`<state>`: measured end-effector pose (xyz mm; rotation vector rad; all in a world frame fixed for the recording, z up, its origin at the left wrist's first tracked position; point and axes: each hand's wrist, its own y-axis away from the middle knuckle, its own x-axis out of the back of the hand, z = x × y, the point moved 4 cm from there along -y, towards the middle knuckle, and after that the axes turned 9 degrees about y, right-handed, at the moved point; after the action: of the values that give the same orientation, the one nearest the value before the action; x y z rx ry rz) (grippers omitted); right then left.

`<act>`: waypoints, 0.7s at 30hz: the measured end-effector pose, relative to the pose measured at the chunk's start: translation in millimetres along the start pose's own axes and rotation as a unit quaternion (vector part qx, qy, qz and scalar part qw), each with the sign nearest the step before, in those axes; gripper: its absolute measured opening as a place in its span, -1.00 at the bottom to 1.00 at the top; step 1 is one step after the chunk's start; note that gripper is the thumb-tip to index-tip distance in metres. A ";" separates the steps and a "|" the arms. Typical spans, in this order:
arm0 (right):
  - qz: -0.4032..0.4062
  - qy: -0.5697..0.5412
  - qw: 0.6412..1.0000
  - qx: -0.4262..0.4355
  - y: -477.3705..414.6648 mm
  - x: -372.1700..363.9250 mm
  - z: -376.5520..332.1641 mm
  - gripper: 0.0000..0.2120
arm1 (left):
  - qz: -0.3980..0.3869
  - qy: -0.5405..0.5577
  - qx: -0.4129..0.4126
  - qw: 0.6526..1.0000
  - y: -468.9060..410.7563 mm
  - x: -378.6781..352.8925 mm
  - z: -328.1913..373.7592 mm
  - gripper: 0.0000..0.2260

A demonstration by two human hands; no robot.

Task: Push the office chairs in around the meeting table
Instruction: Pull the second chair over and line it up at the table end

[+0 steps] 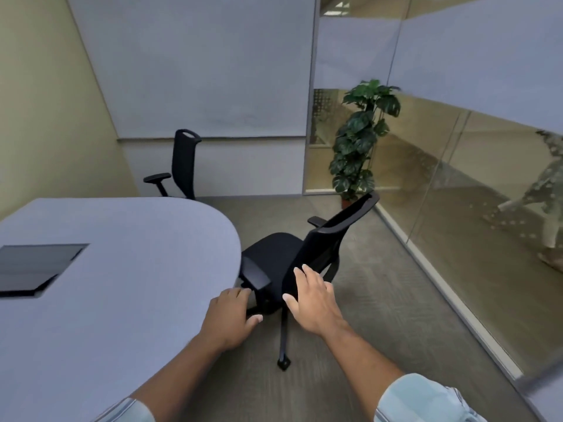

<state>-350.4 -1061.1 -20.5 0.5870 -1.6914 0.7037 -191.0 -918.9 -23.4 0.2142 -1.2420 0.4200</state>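
Observation:
A black office chair [283,254] stands at the rounded end of the pale grey meeting table [122,269], its seat partly under the table edge and its back tilted toward the glass wall. My left hand [231,318] hovers just below the chair's near armrest [254,274], fingers curled, holding nothing. My right hand [313,300] is spread open in front of the seat's side, below the backrest; whether it touches is unclear. A second black chair [182,162] stands behind the table's far side, near the back wall.
A glass partition [457,208] runs along the right, with a person walking past outside. A potted plant [359,141] fills the far corner. A dark cable hatch [36,266] is set into the table top. Carpet lies between chair and glass.

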 end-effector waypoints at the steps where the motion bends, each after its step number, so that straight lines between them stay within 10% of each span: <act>1: 0.010 0.002 1.000 -0.003 -7.8 5.8 14.2 -0.31 | 0.003 0.001 -0.004 1.000 -15.7 -1.6 13.2 -0.41; 17: 0.021 0.051 0.998 -0.037 -213.6 39.9 230.8 -0.30 | -0.011 0.021 -0.088 0.996 -296.3 -55.1 144.8 -0.15; 21: 0.021 0.064 0.997 -0.046 -279.1 41.0 277.1 -0.24 | -0.081 0.008 -0.096 0.992 -342.6 -72.1 161.4 -0.36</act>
<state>-349.8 -1455.0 14.5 0.4345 -1.6110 0.6754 -205.6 -1304.1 -17.4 0.1453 -1.2317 0.1609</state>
